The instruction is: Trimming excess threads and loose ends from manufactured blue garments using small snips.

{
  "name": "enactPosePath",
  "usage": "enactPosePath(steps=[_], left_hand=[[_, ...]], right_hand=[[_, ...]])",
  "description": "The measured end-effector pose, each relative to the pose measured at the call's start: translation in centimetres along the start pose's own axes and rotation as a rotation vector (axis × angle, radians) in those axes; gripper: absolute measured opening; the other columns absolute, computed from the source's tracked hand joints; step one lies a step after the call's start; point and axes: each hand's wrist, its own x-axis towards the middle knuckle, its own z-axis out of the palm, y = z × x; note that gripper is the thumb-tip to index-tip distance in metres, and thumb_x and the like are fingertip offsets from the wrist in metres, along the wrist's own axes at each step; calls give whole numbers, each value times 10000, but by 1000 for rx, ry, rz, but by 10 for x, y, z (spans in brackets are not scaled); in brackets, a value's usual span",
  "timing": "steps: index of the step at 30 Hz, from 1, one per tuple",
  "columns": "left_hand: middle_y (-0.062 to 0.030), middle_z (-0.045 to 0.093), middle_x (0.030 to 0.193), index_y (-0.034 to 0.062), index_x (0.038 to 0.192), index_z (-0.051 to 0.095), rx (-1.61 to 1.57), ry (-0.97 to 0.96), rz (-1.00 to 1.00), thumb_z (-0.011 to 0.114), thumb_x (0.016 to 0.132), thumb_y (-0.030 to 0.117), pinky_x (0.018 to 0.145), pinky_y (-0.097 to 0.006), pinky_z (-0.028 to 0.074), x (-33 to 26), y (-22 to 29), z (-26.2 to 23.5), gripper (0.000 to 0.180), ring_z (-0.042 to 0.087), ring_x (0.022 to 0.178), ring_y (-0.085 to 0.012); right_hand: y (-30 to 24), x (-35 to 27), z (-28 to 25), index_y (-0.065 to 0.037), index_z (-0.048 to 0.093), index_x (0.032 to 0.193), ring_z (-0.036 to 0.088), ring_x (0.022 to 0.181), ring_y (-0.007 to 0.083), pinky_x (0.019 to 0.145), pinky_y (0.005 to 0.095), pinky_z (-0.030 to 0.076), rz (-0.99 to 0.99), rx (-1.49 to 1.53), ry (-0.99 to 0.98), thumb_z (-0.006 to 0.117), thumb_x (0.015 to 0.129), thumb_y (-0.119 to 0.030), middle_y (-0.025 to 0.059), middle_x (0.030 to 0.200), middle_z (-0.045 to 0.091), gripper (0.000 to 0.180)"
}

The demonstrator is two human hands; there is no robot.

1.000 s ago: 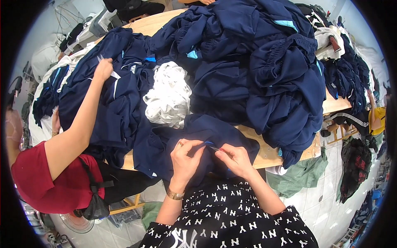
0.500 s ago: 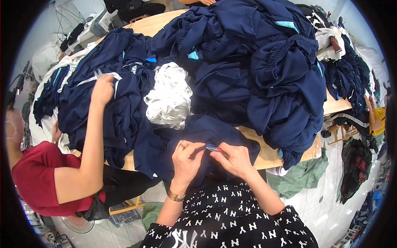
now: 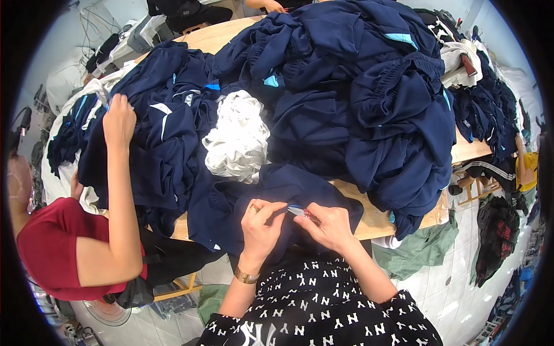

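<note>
A navy blue garment [image 3: 242,199] lies over the near edge of the wooden table [image 3: 375,216], right in front of me. My left hand [image 3: 261,226] pinches its fabric with thumb and fingers; it wears a ring and a gold wristwatch. My right hand [image 3: 328,226] holds a small thin tool [image 3: 297,211] with a light blue tip against the same fabric. The two hands almost touch.
A big heap of navy garments [image 3: 358,98] covers the table, with a bunch of white cord [image 3: 239,138] in the middle. At my left a person in a red top [image 3: 55,248] reaches a hand [image 3: 118,118] onto another navy pile. Clothes lie on the tiled floor at right.
The person's hand at left has drawn back nearer along the navy pile. My own hands stay on the garment, the fingers shifting only slightly.
</note>
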Motion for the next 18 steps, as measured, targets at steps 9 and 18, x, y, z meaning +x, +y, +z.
enactPosePath(steps=[9,18], left_hand=[[-78,607,733,38,843,687,-20,-26,-31,698,656,-54,627,-310,464,-1,1,0,209,577,700,-225],[-88,607,824,66,867,685,-81,-234,-120,750,677,49,697,-327,481,-6,3,-2,202,592,790,-244]], right_hand=[[-1,2,0,-72,531,665,566,453,244,428,321,407,-21,-19,4,666,818,-374,72,516,550,365],[22,2,15,-32,601,838,566,513,151,511,286,429,393,417,110,658,846,-326,83,594,581,300]])
